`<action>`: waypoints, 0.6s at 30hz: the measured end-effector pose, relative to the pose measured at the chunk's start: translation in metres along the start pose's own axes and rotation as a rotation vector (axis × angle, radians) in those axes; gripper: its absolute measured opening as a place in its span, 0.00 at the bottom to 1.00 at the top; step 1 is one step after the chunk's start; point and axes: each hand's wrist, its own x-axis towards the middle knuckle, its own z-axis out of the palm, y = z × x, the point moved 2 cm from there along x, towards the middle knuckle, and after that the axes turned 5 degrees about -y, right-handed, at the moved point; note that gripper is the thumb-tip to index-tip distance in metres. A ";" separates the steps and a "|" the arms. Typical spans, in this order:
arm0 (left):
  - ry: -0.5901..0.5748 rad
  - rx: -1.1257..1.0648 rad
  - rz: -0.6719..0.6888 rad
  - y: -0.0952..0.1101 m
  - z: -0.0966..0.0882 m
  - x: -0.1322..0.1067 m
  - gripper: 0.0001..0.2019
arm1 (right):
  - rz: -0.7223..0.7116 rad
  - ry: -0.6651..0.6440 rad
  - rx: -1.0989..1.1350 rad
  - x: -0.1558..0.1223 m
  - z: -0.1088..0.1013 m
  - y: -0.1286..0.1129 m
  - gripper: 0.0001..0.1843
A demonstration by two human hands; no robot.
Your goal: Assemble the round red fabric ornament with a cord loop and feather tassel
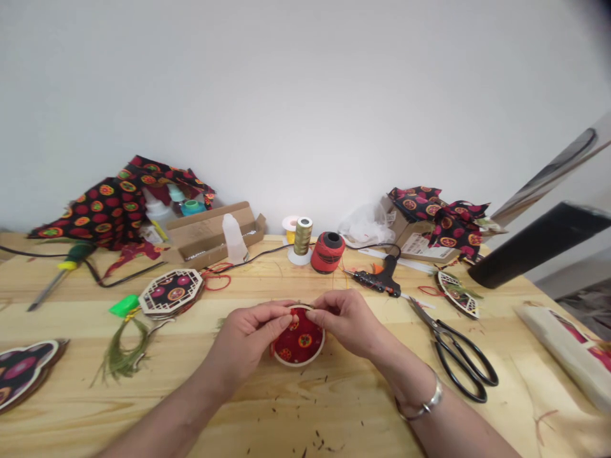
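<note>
Between my two hands is a small round hoop ornament (305, 340), a pale ring around dark red patterned fabric. My left hand (255, 327) pinches its upper left rim, thumb lying over the fabric. With thumb and fingers closed, my right hand (346, 318) grips the upper right rim. A bit of red cord shows at the left edge of the hoop, by my left fingers. What the fingertips behind the rim touch is hidden. Black-handled scissors (458, 353) lie on the table to the right of my right hand.
A glue gun (379, 277), red thread spool (328, 252) and gold thread spool (303, 236) stand beyond my hands. An octagonal ornament (172, 292), green tassel (125, 348) and screwdriver (62, 273) lie left. A black cylinder (534, 245) leans at right; patterned fabric (109, 207) is heaped at back left.
</note>
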 end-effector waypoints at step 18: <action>-0.021 0.030 0.012 0.002 0.000 -0.001 0.09 | -0.009 0.018 -0.024 0.001 -0.001 0.002 0.09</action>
